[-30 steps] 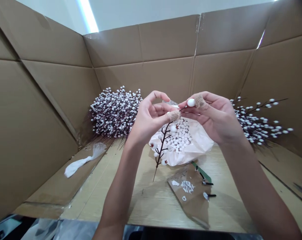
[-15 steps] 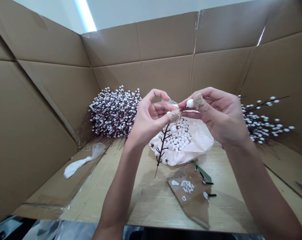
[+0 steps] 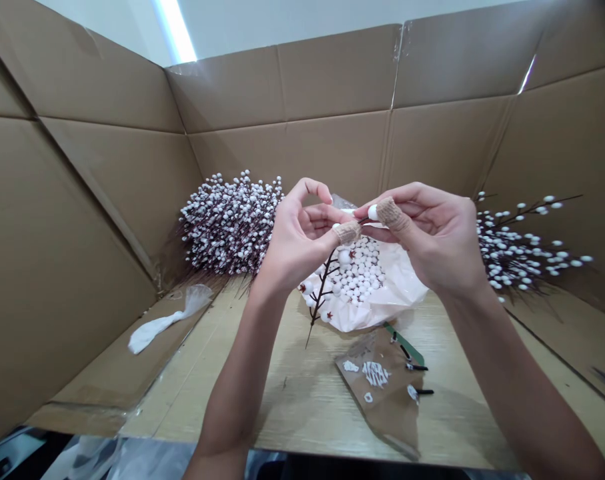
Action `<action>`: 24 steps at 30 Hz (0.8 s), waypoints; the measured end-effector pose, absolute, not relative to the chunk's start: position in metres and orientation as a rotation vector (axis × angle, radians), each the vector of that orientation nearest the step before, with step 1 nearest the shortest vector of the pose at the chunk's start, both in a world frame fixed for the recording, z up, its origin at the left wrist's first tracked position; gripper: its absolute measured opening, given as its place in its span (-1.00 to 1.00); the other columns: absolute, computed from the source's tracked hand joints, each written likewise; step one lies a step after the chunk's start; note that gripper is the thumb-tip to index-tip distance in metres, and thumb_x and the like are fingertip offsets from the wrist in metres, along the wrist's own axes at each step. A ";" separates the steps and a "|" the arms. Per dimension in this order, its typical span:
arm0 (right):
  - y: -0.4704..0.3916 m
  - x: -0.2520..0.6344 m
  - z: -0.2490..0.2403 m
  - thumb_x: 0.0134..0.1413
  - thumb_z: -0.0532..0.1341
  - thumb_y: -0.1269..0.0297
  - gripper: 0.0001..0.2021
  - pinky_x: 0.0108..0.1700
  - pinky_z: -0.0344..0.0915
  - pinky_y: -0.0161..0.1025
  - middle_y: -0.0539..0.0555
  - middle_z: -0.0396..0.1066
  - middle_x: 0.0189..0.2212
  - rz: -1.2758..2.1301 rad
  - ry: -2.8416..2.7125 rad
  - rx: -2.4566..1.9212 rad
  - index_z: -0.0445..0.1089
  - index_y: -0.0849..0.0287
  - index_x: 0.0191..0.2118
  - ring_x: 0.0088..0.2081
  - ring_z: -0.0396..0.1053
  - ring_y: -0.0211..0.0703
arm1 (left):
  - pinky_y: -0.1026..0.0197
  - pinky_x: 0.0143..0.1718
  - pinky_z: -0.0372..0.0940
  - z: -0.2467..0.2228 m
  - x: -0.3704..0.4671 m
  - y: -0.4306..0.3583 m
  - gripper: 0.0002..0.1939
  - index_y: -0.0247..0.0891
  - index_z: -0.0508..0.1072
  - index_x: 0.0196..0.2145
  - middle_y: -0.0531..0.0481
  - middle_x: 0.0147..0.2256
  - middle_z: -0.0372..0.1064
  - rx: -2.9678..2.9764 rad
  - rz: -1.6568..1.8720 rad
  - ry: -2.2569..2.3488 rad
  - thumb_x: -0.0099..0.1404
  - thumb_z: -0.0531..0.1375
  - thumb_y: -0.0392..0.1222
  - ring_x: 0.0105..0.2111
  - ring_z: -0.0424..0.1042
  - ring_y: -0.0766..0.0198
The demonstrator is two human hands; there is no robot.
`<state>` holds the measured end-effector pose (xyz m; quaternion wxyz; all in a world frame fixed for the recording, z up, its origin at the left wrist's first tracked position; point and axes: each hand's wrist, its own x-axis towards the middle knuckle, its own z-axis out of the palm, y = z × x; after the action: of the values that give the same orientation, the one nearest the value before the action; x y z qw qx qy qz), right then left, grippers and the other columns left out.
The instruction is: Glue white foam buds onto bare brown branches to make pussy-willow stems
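Your left hand is raised above the table, thumb and wrapped forefinger pinched together on the upper part of a dark twig; the twig hangs down from that pinch, tilted, its lower tip free above the table and its side shoots carrying a few white beads; your right hand sits just beside the left, thumb and wrapped forefinger closed on one white bead at the twig's top end; the bead is partly hidden by the fingertip wrap, so whether it is seated on the stem cannot be told; both hands are close enough that the fingertips nearly touch; directly behind and below them lies an open pale bag holding loose white beads; a large bundle of beaded twigs rests at the back left against the cardboard wall; a looser spray of beaded branches lies at the right, well apart from the bundle; a brown paper scrap with white marks lies on the table nearer you; a crumpled clear plastic bag lies at the left.
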<state>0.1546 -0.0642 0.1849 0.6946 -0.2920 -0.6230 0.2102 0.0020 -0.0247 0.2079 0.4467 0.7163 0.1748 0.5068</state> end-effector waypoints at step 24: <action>-0.054 0.156 0.178 0.02 0.33 0.15 -0.83 -0.15 0.53 -0.14 0.05 0.53 -0.38 0.486 -1.391 -0.643 0.48 0.13 -0.33 -0.29 0.52 -0.15 | 0.12 -0.40 0.40 0.202 0.003 -0.018 -0.55 -0.16 0.12 -0.30 0.05 -0.46 0.44 1.775 1.282 0.461 -0.04 0.30 -0.34 -0.50 0.44 0.25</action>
<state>0.1555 -0.0542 0.1781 0.6940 -0.2879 -0.6230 0.2175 0.0032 -0.0178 0.2019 0.4369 0.7137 0.1852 0.5153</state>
